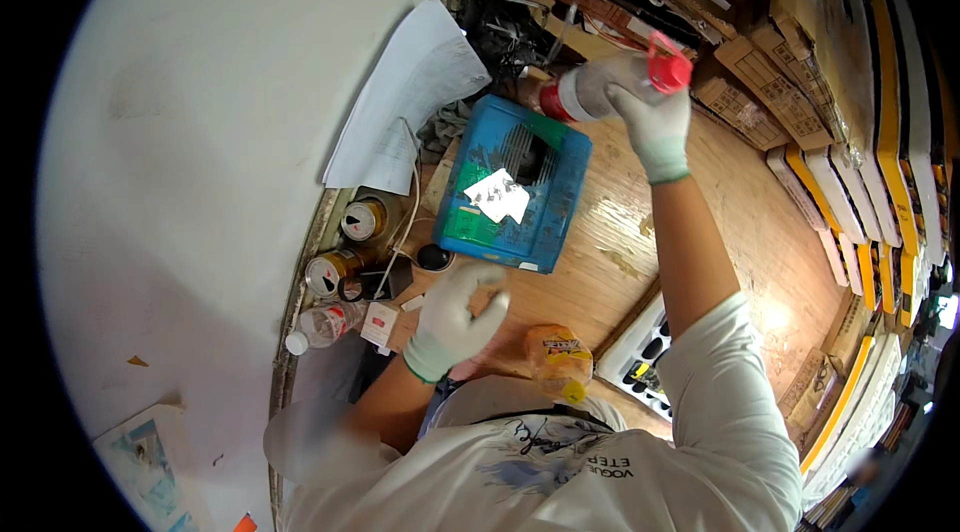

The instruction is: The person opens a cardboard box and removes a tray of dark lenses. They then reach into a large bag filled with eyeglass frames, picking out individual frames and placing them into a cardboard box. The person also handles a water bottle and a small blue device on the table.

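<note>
Both of my hands wear whitish gloves with green cuffs. Over the far part of the wooden table, my right hand grips a large clear plastic bottle with a red label. The bottle is tilted, its red cap with a loop handle pointing to the right. My left hand is near the table's front edge, thumb and fingers curved apart with nothing seen between them. Between and beyond the hands lies a blue plastic box with green tape and white labels on it.
Two cans, a clear bottle with a white cap and a small white box line the left side. An orange bottle with a yellow cap is near my body. Cardboard boxes are piled at the far right.
</note>
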Demonstrator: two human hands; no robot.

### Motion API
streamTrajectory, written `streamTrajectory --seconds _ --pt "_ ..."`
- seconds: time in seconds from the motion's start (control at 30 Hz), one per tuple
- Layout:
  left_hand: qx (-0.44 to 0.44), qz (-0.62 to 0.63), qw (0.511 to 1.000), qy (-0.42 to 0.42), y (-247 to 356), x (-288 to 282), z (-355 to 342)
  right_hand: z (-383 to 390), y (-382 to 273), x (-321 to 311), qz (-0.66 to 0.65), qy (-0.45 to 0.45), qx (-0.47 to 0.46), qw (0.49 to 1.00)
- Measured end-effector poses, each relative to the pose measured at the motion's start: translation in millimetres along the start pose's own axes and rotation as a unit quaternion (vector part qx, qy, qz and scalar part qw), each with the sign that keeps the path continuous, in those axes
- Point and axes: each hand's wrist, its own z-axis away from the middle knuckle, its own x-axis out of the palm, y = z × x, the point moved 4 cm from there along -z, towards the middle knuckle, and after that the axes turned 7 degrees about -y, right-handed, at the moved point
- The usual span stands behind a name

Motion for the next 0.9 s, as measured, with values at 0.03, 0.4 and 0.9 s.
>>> streamTrajectory --seconds 0.03,0.4,0.9 --pt "0.019 -0.015 1.000 0.014 -4.9 -0.1 -9.0 10.5 0.6 -11.6 -0.023 0.003 0.003 1.000" --pt "0.060 -0.250 0.956 0.141 12.8 -32.4 -193.4 86.2 12.0 -149.5 0.032 0.088 0.053 0.994" --pt "-0.248 -0.628 0.718 -0.171 -20.6 -98.2 -273.6 110.3 35.2 -178.4 -0.023 0.102 0.084 0.991"
